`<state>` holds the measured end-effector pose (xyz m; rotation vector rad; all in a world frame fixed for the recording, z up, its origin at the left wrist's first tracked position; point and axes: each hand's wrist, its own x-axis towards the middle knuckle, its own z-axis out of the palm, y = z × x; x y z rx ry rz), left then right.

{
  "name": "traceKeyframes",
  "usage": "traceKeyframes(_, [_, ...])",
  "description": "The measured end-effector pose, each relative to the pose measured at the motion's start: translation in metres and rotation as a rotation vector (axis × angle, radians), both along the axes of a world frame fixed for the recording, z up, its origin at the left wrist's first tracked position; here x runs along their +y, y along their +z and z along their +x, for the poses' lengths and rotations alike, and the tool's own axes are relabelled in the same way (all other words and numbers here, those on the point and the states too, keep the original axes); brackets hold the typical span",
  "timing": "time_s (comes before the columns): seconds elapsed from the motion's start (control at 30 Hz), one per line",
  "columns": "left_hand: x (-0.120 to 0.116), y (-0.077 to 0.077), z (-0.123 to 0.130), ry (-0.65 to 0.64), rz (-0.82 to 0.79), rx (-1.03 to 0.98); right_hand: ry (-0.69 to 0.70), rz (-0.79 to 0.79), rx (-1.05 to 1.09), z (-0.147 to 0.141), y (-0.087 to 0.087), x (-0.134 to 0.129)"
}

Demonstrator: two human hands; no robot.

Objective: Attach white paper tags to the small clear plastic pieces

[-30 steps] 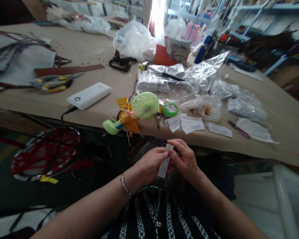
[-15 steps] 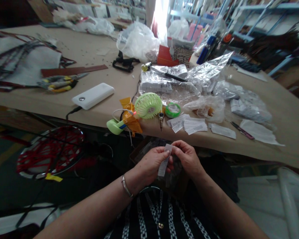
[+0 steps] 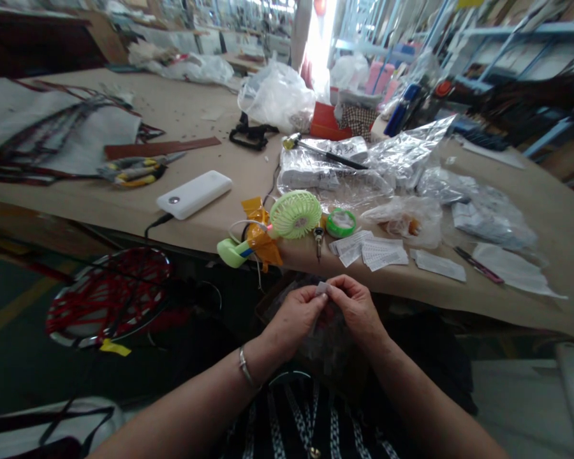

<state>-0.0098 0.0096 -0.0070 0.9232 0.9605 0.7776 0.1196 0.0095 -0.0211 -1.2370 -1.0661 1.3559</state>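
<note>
Over my lap, just below the table's front edge, my left hand (image 3: 295, 319) and my right hand (image 3: 356, 307) meet at the fingertips. Both are closed in a pinch on a small white printed label (image 3: 322, 288). Only its top end shows between the thumbs; the rest is mostly hidden by the fingers. On the table in front of my hands lie printed label strips (image 3: 384, 252) in fanned piles, with another stack (image 3: 439, 264) to their right. A pointed tool (image 3: 318, 243) and a green tape roll (image 3: 340, 222) are to the left of them.
A green fan (image 3: 295, 215) is fixed with orange tape near the edge, beside a white power bank (image 3: 194, 194). Pliers (image 3: 134, 171) lie at left. Behind are a hammer (image 3: 328, 153) and clear plastic bags (image 3: 406, 220). A red-corded round seat (image 3: 112, 293) stands below left.
The view has shifted, so the table things sit lower and further right. The label, earlier showing its length across the left fingers, is now mostly covered, with both thumbs close together.
</note>
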Motion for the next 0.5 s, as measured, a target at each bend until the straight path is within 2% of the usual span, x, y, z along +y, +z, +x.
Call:
traceKeyframes(0.2, [0.022,-0.013,-0.015,0.099,0.306,0.331,-0.055,0.094,-0.015,-0.012,-0.009,0.019])
traceKeyframes(0.37, [0.037,-0.007,-0.020,0.133,0.484,0.516,-0.114,0.096,0.000,-0.020,-0.018,0.028])
traceKeyframes(0.5, [0.044,-0.001,-0.020,0.152,0.578,0.588,-0.162,0.102,0.053,-0.026,-0.018,0.031])
